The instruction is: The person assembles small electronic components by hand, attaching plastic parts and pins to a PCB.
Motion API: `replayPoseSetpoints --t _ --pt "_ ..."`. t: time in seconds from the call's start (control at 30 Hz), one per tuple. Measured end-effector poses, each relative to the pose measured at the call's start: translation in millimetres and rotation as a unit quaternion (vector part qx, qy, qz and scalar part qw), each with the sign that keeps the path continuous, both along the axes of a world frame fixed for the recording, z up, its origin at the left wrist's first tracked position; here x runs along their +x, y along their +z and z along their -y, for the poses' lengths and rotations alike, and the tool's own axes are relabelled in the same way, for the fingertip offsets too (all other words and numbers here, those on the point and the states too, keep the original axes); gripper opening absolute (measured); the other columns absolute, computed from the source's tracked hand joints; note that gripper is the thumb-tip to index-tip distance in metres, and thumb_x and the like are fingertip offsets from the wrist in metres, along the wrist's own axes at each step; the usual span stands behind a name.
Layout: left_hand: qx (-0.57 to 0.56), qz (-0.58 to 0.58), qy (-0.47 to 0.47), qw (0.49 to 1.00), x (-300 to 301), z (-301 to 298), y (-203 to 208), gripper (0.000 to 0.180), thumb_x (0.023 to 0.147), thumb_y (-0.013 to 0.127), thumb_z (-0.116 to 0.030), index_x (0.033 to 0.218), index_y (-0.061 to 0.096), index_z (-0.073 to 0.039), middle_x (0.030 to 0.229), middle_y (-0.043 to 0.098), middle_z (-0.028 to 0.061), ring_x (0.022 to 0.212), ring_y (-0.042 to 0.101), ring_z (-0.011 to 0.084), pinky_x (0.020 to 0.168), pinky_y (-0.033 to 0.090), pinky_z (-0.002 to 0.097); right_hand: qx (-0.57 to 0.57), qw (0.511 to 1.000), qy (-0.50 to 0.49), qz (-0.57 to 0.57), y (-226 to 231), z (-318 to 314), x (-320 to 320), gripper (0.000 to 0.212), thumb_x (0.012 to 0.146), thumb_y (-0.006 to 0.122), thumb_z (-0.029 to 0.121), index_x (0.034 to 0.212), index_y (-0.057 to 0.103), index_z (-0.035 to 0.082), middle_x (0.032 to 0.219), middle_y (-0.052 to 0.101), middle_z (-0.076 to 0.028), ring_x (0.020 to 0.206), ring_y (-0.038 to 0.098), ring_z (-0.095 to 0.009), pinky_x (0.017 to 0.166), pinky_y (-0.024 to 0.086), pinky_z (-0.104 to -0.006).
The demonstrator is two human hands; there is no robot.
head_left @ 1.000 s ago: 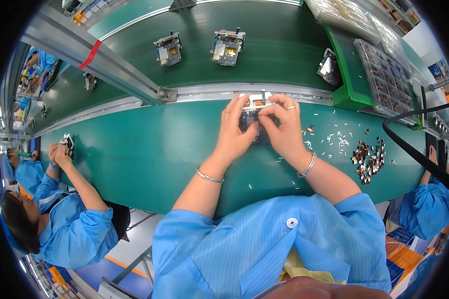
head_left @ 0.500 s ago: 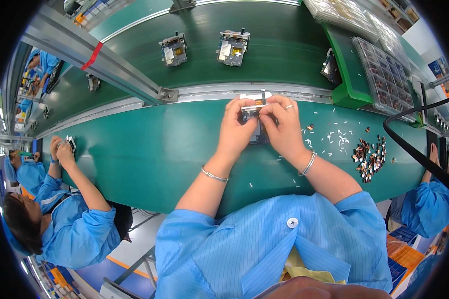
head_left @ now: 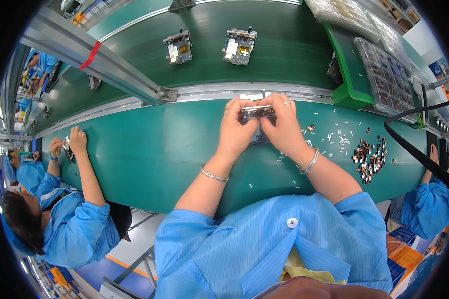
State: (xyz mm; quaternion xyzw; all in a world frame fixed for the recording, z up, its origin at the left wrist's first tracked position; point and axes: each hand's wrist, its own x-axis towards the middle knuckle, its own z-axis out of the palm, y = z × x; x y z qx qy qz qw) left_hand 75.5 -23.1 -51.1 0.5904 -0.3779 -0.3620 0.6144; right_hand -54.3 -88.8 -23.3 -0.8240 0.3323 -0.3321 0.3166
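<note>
Now clamping circuit module (head_left: 257,113), upper centre, between left hand (head_left: 236,125) and right hand (head_left: 284,127) (no longer pinching at right), apparently steadying it.

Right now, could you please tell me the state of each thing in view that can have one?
Board assembly: held between both hands.
Left hand: closed on its left side.
Right hand: closed on its right side.
White strips: scattered loosely.
Small parts: mostly heaped, a few apart.
Compartment tray: mostly filled.
Two board units: apart, untouched.
Black cable: curved.
</note>
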Motion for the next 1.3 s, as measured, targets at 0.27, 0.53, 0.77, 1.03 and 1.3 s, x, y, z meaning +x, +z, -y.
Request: replayPoseSetpoints --t 0.27,0.53,0.77,1.03,1.3 --pt "-0.024 0.0 -0.005 1.0 2 -2 -3 0.032 0.08 0.061 0.007 0.11 0.059 -0.004 0.134 0.044 0.0086 0.102 0.057 0.0121 0.092 0.045 0.0274 0.011 0.998 -0.004 -0.067 9 3 2 0.031 0.074 0.066 0.002 0.102 0.056 0.008 0.107 0.054 -0.009 0.103 0.048 -0.034 0.09 0.042 -0.0424" --pt "-0.035 -0.073 -0.056 0.995 5 -7 -6 0.04 0.083 0.06 0.008 0.121 0.055 -0.005 0.135 0.044 0.0048 0.11 0.055 0.0138 0.098 0.043 0.0278 0.073 0.994 0.074 -0.017 -3 17 -11 0.035 0.078 0.064 0.0 0.112 0.059 0.009 0.114 0.054 -0.006 0.111 0.045 -0.028 0.096 0.039 -0.0365" --pt "-0.049 0.017 -0.014 0.999 5 -4 -18 0.04 0.079 0.064 0.001 0.119 0.059 -0.008 0.135 0.044 0.0139 0.111 0.057 0.0209 0.096 0.047 0.0322 0.058 0.997 0.051 0.009 4 8 -8 0.033 0.078 0.065 0.003 0.11 0.059 0.009 0.114 0.056 -0.008 0.112 0.046 -0.03 0.099 0.035 -0.0384" --pt "-0.017 0.091 -0.006 0.996 5 -4 -3 0.038 0.08 0.063 0.005 0.117 0.058 -0.003 0.135 0.042 0.0117 0.109 0.056 0.0133 0.097 0.045 0.0272 -0.011 0.998 0.066 0.005 0 13 -10 0.034 0.077 0.065 0.001 0.11 0.06 0.009 0.117 0.057 -0.008 0.113 0.048 -0.028 0.098 0.037 -0.0369" --pt "-0.029 -0.009 -0.044 0.999 8 -1 -6 0.035 0.081 0.061 0.008 0.115 0.059 -0.002 0.134 0.042 0.0103 0.107 0.059 0.0141 0.095 0.046 0.0273 0.054 0.998 0.02 -0.023 4 10 -1 0.028 0.074 0.065 0.003 0.101 0.06 0.008 0.108 0.057 -0.009 0.105 0.047 -0.032 0.094 0.04 -0.0395"
